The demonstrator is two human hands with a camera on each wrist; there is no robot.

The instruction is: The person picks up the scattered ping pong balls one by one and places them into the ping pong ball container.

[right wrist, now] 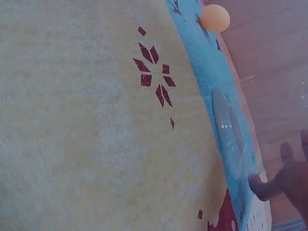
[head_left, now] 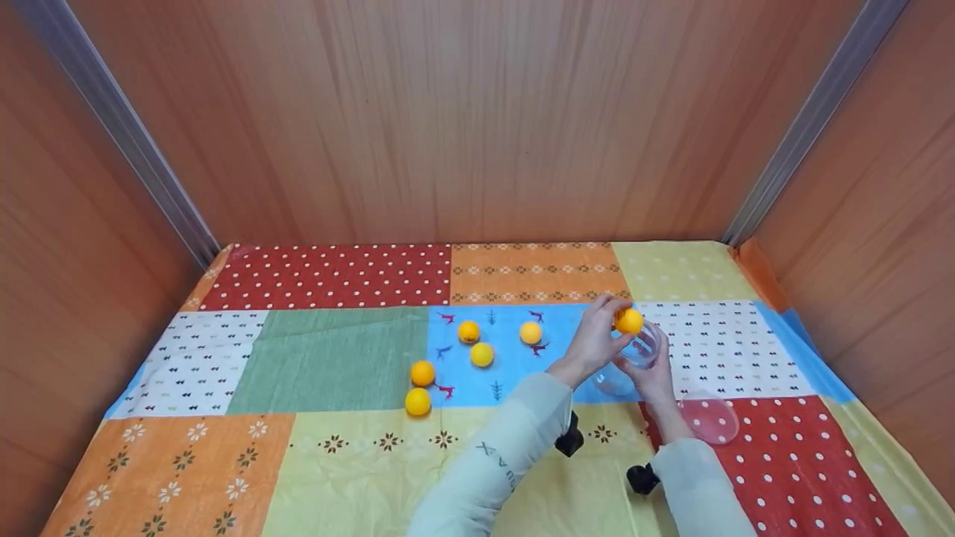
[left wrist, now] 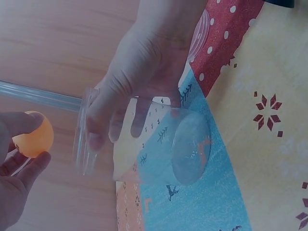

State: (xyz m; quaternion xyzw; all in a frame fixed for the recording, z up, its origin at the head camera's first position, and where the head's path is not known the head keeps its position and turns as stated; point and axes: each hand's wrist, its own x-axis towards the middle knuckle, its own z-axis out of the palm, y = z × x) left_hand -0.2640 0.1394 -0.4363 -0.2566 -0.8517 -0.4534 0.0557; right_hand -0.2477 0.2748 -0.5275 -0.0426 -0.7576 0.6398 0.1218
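An orange ping-pong ball [head_left: 629,321] is pinched between the thumb and fingers of my left hand [head_left: 593,339], right at the mouth of a clear plastic jar [head_left: 616,380]. My right hand [head_left: 655,377] grips the jar near its rim, thumb on one side and fingers round the other. The left wrist view shows the ball [left wrist: 36,137] just outside the jar's open mouth, and the jar's see-through wall [left wrist: 154,149] with no ball inside. Part of the right hand [right wrist: 288,185] appears at the edge of the right wrist view, against the jar.
Several orange balls lie left of the hands on the patchwork tablecloth [head_left: 336,358], among them a ball [head_left: 530,333] on the blue patch and a ball [head_left: 418,402] nearer the front. A clear round lid [head_left: 710,419] lies by the right forearm. Wood-look panels [head_left: 477,119] enclose the table.
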